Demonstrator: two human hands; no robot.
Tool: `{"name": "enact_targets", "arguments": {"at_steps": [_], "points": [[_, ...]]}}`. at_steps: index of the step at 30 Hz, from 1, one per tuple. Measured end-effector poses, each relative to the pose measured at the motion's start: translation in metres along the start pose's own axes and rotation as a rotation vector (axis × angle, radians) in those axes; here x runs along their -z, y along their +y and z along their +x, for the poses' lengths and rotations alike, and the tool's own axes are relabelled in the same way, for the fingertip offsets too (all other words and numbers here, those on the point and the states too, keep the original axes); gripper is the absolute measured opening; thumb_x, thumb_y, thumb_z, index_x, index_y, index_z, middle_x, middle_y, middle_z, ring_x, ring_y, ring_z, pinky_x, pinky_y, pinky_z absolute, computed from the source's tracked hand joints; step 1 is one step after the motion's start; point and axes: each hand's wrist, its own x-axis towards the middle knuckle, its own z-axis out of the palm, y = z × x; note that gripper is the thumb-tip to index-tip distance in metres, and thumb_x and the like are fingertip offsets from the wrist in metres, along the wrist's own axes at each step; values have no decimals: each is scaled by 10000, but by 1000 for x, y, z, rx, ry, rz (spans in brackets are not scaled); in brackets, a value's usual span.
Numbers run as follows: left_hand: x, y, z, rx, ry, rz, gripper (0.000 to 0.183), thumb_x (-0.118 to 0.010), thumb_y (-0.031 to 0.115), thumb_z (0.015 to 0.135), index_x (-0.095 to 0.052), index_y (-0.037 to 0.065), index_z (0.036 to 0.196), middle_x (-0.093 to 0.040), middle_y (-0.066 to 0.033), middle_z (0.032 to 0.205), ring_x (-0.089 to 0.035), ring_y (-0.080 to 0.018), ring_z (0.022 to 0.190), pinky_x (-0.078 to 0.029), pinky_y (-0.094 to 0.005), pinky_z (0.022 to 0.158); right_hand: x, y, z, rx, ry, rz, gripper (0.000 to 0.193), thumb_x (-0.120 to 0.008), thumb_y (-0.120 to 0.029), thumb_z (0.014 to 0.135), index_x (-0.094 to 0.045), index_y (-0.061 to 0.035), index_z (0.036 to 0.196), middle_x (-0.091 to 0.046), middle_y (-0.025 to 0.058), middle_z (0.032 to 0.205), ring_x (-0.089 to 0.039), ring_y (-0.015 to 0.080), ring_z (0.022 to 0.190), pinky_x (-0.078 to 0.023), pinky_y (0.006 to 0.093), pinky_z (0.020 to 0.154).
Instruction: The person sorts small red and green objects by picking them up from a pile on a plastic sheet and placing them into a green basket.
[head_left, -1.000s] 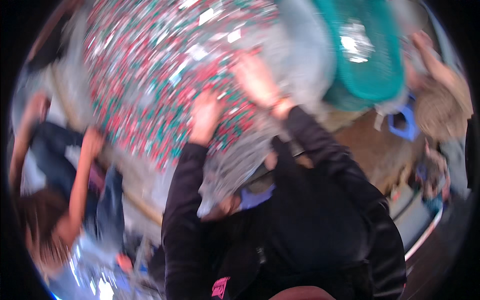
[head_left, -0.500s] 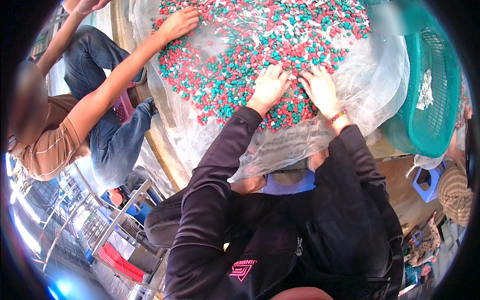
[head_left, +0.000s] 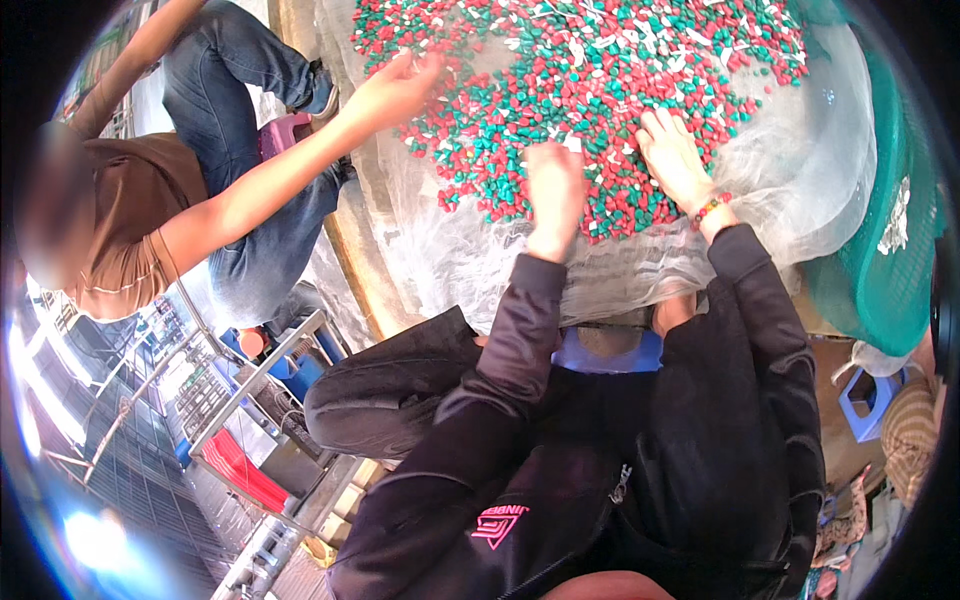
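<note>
A wide layer of small red, green and white cone-like pieces (head_left: 610, 195), mixed with thin white slivers (head_left: 645, 38), is spread over a sheer whitish mesh sheet (head_left: 440, 260). My left hand (head_left: 556, 188) is over the near part of the layer, its fingers curled in and a little blurred. A small white bit (head_left: 573, 144) shows at its fingertips; whether it is pinched there I cannot make out. To the right, my right hand (head_left: 676, 162), with a beaded bracelet on the wrist, rests open on the pieces, fingers stretched forward.
At the left a person in a brown shirt reaches one hand (head_left: 400, 90) over the pieces. A green mesh basket (head_left: 885, 270) stands at the right, with a blue plastic stool (head_left: 860, 400) below it. A metal-framed cart (head_left: 265, 400) is at the lower left.
My left hand has drawn in from outstretched fingers to a curled shape. My right hand has moved apart from it, to the right. The other person's hand has lifted off the pieces.
</note>
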Motion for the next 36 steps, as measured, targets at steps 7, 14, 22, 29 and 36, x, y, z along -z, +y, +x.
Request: {"name": "enact_targets", "arguments": {"at_steps": [7,14,22,29,36], "points": [[39,-21,21,492,-54,-274,296,-444,206,921,-485,-47,772,-516,-208,739,-510,-357,760,-403,-445,701,8,0,4,-38,89,143,88,-568,-86,780,-589,-26,841,-491,97,950,-457,272,938,-407,377,800],[73,13,45,706,-258,-1175,305,-500,266,937,-538,-36,951,-594,-106,863,-637,-214,806,-544,-317,683,-9,-6,4,57,10,51,98,-559,-112,783,-595,-36,833,-498,82,955,-464,254,974,-406,370,818],[113,0,66,544,-289,-1524,44,-546,47,890,-541,4,881,-611,-134,848,-651,-261,800,-544,-310,646,-10,21,-22,31,80,129,273,-537,13,739,-535,-20,1010,-477,106,1024,-467,284,993,-432,370,843],[90,8,48,505,-458,-1699,114,-479,66,919,-533,28,1012,-558,-88,930,-566,-184,806,-491,-300,699,0,30,-12,-126,245,273,99,-565,-73,830,-552,-21,912,-530,114,912,-501,291,917,-422,366,794],[63,34,45,667,-628,-1473,97,-482,107,884,-531,23,881,-510,-46,809,-464,-100,657,-351,-222,478,16,23,-17,-203,284,367,176,-564,-131,835,-615,-75,994,-544,86,941,-504,261,932,-411,366,797]]}}
